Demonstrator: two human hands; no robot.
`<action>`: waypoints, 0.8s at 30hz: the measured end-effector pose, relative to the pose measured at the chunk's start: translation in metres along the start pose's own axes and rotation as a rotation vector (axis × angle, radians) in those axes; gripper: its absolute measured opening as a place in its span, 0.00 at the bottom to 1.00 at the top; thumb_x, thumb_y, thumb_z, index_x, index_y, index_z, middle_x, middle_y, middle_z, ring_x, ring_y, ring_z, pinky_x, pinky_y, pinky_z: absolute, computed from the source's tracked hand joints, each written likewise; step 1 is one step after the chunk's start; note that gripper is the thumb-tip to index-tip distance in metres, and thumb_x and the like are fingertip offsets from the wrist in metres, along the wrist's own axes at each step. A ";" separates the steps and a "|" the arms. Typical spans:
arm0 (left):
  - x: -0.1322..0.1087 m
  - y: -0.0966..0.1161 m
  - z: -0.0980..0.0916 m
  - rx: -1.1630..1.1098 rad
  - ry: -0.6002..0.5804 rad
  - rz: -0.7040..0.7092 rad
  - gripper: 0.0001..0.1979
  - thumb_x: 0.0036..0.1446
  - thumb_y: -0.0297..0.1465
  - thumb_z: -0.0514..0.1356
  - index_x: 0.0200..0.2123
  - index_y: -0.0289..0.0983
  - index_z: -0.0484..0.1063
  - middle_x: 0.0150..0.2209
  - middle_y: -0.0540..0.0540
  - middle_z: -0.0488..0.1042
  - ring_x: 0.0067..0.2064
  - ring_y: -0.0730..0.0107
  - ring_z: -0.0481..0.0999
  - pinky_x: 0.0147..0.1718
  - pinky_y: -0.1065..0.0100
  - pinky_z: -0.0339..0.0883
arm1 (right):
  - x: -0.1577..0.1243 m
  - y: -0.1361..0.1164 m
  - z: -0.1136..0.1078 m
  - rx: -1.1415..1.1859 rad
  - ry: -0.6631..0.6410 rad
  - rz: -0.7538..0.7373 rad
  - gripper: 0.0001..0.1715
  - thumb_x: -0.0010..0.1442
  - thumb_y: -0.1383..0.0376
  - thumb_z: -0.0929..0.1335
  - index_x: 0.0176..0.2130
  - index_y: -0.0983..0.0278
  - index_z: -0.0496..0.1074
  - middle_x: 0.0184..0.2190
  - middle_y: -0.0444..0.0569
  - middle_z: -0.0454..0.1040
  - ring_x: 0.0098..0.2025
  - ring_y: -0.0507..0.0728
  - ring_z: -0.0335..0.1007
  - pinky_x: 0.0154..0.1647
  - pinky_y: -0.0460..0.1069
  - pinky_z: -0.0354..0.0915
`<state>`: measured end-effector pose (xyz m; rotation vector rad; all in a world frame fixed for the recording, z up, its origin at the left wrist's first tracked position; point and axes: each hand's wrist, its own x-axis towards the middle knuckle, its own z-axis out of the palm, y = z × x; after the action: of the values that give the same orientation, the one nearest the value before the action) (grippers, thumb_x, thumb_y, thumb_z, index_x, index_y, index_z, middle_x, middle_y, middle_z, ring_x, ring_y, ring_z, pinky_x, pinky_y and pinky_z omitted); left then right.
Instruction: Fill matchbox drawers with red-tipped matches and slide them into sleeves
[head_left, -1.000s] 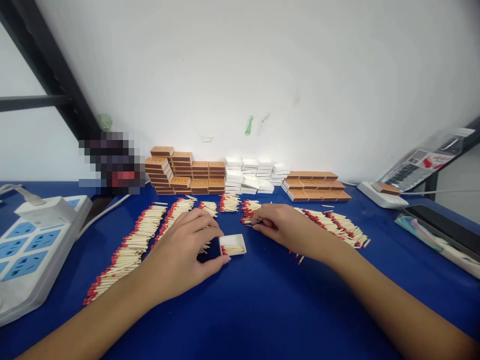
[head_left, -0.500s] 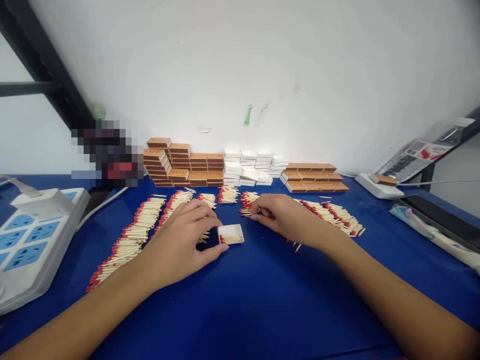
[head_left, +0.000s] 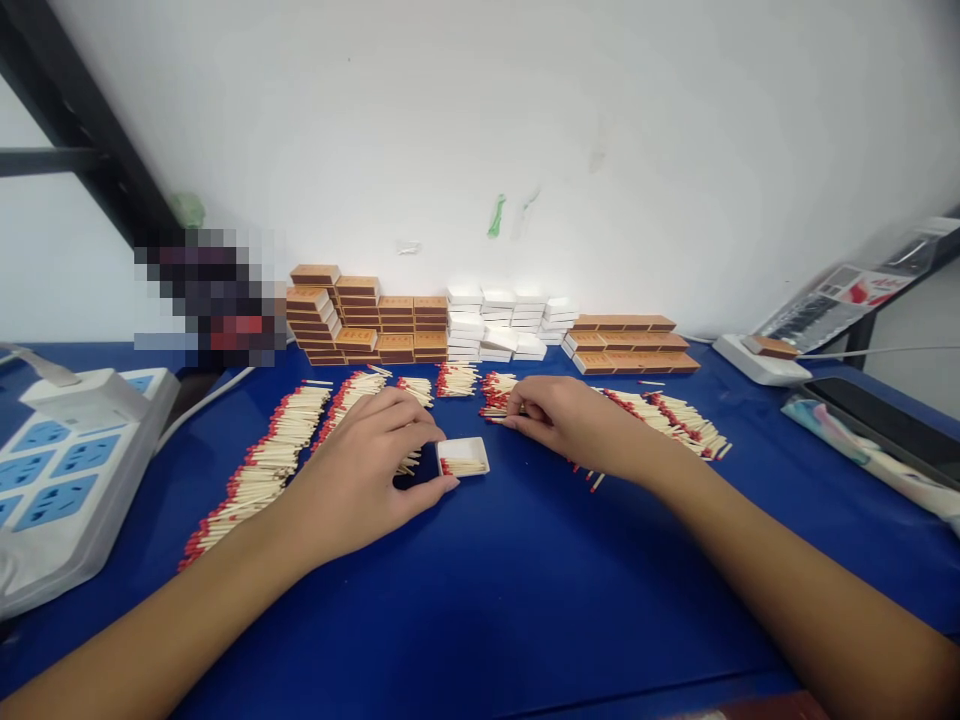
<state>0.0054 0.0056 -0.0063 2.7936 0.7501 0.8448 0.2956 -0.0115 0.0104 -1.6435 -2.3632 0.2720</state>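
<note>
A small white matchbox tray (head_left: pixel 463 456) with a few red-tipped matches in it lies on the blue table (head_left: pixel 510 590). My left hand (head_left: pixel 367 470) grips its left end between thumb and fingers. My right hand (head_left: pixel 566 420) rests just right of the tray, fingertips pinched on matches at a small heap (head_left: pixel 496 393). Long rows of red-tipped matches (head_left: pixel 262 470) run to the left, and another spread of matches (head_left: pixel 679 420) lies to the right.
Against the white wall stand stacks of brown matchbox sleeves (head_left: pixel 367 325), white trays (head_left: pixel 502 325) and more brown sleeves (head_left: pixel 630 345). A white and blue power strip (head_left: pixel 60 470) lies far left. A phone (head_left: pixel 885 425) and a second power strip (head_left: pixel 757 358) are at right.
Both hands stay at the same work; the camera has tilted slightly, so everything sits a little higher in view. My right fingertips keep picking at the match heap.
</note>
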 end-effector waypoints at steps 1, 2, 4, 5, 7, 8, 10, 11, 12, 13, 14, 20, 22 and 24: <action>0.000 0.000 0.000 -0.001 -0.002 -0.004 0.12 0.67 0.38 0.70 0.48 0.38 0.81 0.46 0.43 0.81 0.54 0.53 0.77 0.57 0.51 0.72 | 0.000 0.000 -0.001 0.000 0.002 -0.004 0.15 0.74 0.62 0.68 0.33 0.60 0.67 0.32 0.47 0.73 0.31 0.55 0.64 0.34 0.50 0.55; 0.000 0.000 0.000 -0.002 -0.005 -0.008 0.12 0.66 0.38 0.70 0.48 0.38 0.81 0.46 0.43 0.82 0.54 0.53 0.77 0.57 0.51 0.72 | -0.001 0.001 -0.001 -0.002 0.004 -0.008 0.15 0.75 0.62 0.68 0.33 0.60 0.67 0.32 0.47 0.73 0.31 0.55 0.63 0.33 0.50 0.55; 0.000 -0.001 0.000 -0.003 -0.008 -0.014 0.12 0.66 0.38 0.70 0.48 0.38 0.81 0.46 0.43 0.82 0.55 0.53 0.77 0.57 0.50 0.72 | -0.001 0.003 -0.002 -0.009 0.008 -0.009 0.15 0.75 0.61 0.68 0.34 0.61 0.68 0.32 0.47 0.73 0.31 0.55 0.63 0.33 0.50 0.55; -0.001 -0.001 0.000 -0.003 -0.010 -0.017 0.12 0.66 0.39 0.70 0.48 0.38 0.81 0.46 0.43 0.82 0.55 0.52 0.77 0.57 0.51 0.72 | -0.001 0.005 -0.002 -0.011 0.010 -0.009 0.14 0.74 0.61 0.68 0.34 0.61 0.69 0.32 0.47 0.73 0.31 0.55 0.64 0.33 0.50 0.55; -0.001 -0.001 0.000 -0.004 -0.011 -0.020 0.11 0.66 0.38 0.70 0.48 0.39 0.81 0.46 0.43 0.81 0.55 0.52 0.77 0.57 0.51 0.71 | -0.001 0.007 -0.002 -0.010 -0.002 -0.011 0.12 0.74 0.61 0.68 0.36 0.61 0.72 0.32 0.47 0.74 0.31 0.55 0.64 0.34 0.50 0.56; -0.001 -0.001 0.000 -0.004 -0.012 -0.023 0.11 0.67 0.38 0.70 0.47 0.40 0.82 0.46 0.43 0.81 0.55 0.52 0.77 0.56 0.50 0.71 | -0.001 0.008 -0.002 -0.007 -0.014 -0.008 0.12 0.73 0.61 0.68 0.36 0.62 0.73 0.32 0.47 0.74 0.32 0.55 0.65 0.34 0.50 0.56; -0.001 -0.001 0.000 -0.005 -0.017 -0.030 0.10 0.66 0.38 0.70 0.47 0.40 0.82 0.46 0.43 0.81 0.54 0.52 0.77 0.56 0.50 0.71 | -0.001 0.008 -0.003 -0.002 -0.044 0.006 0.11 0.73 0.62 0.69 0.36 0.62 0.74 0.32 0.47 0.74 0.32 0.56 0.65 0.34 0.50 0.56; -0.001 -0.001 0.000 -0.006 -0.019 -0.032 0.10 0.66 0.38 0.70 0.47 0.40 0.82 0.46 0.43 0.81 0.54 0.52 0.77 0.56 0.50 0.71 | -0.001 0.007 -0.003 -0.001 -0.058 0.016 0.11 0.73 0.63 0.68 0.36 0.62 0.74 0.31 0.47 0.74 0.31 0.56 0.65 0.34 0.50 0.56; -0.001 -0.001 0.000 -0.009 -0.020 -0.033 0.10 0.66 0.38 0.70 0.47 0.40 0.82 0.46 0.43 0.81 0.54 0.52 0.77 0.56 0.50 0.71 | -0.002 0.007 -0.004 -0.001 -0.067 0.027 0.11 0.73 0.63 0.68 0.36 0.62 0.74 0.31 0.47 0.74 0.31 0.56 0.65 0.34 0.50 0.56; 0.000 -0.001 0.000 -0.011 -0.019 -0.033 0.11 0.66 0.38 0.70 0.47 0.40 0.82 0.46 0.43 0.81 0.54 0.52 0.77 0.57 0.50 0.71 | -0.002 0.007 -0.004 -0.002 -0.075 0.034 0.12 0.73 0.63 0.68 0.36 0.62 0.74 0.31 0.47 0.74 0.31 0.56 0.65 0.34 0.50 0.56; 0.000 0.000 0.000 -0.011 -0.018 -0.030 0.11 0.66 0.39 0.70 0.47 0.40 0.82 0.46 0.43 0.81 0.55 0.52 0.77 0.57 0.50 0.71 | -0.002 0.006 -0.004 -0.003 -0.081 0.037 0.12 0.74 0.62 0.68 0.36 0.61 0.74 0.31 0.47 0.74 0.31 0.56 0.65 0.34 0.51 0.56; 0.000 -0.001 -0.001 0.001 -0.035 -0.031 0.10 0.67 0.39 0.69 0.47 0.40 0.81 0.45 0.43 0.81 0.54 0.53 0.77 0.56 0.51 0.71 | -0.007 0.003 -0.009 0.030 -0.058 0.003 0.14 0.75 0.60 0.66 0.38 0.61 0.74 0.33 0.48 0.75 0.32 0.56 0.66 0.34 0.51 0.56; 0.000 -0.001 0.000 0.002 -0.033 -0.034 0.10 0.67 0.39 0.69 0.47 0.40 0.81 0.45 0.43 0.81 0.54 0.53 0.77 0.57 0.50 0.71 | -0.009 -0.003 -0.011 0.076 -0.025 -0.032 0.13 0.75 0.59 0.66 0.39 0.61 0.74 0.32 0.48 0.75 0.31 0.55 0.66 0.33 0.51 0.57; 0.000 0.000 0.000 0.000 -0.030 -0.032 0.10 0.67 0.39 0.69 0.47 0.40 0.81 0.45 0.43 0.81 0.54 0.52 0.76 0.57 0.49 0.70 | -0.012 -0.012 -0.010 0.122 -0.002 -0.065 0.13 0.75 0.58 0.67 0.39 0.61 0.75 0.32 0.47 0.75 0.31 0.55 0.66 0.33 0.50 0.57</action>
<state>0.0053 0.0060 -0.0064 2.7803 0.7882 0.7950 0.2921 -0.0269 0.0225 -1.5096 -2.3457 0.3973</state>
